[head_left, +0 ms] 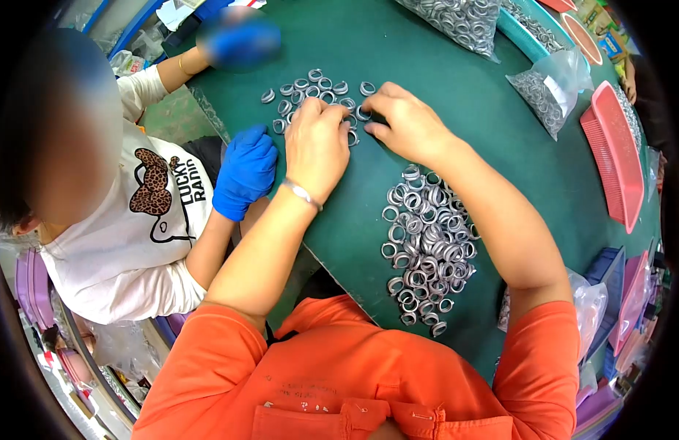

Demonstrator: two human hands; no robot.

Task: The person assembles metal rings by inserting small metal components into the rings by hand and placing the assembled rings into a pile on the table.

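Note:
My left hand (317,139) is bent down over a loose group of grey metal rings (313,91) on the green table. Its fingers are curled and close together, and the hand hides what lies under the fingertips. From the other side my right hand (409,123) reaches in, thumb and forefinger closed around a metal ring (362,114) at the group's right edge. Nearer my body, below my right forearm, lies a larger heap of the same kind of rings (431,242).
To the left sits a co-worker with blue gloves (245,172), one resting at the table edge. Bags of metal parts (544,99), a turquoise basket (526,37) and a pink basket (614,158) stand along the far right. The green table (354,213) has its near edge by my waist.

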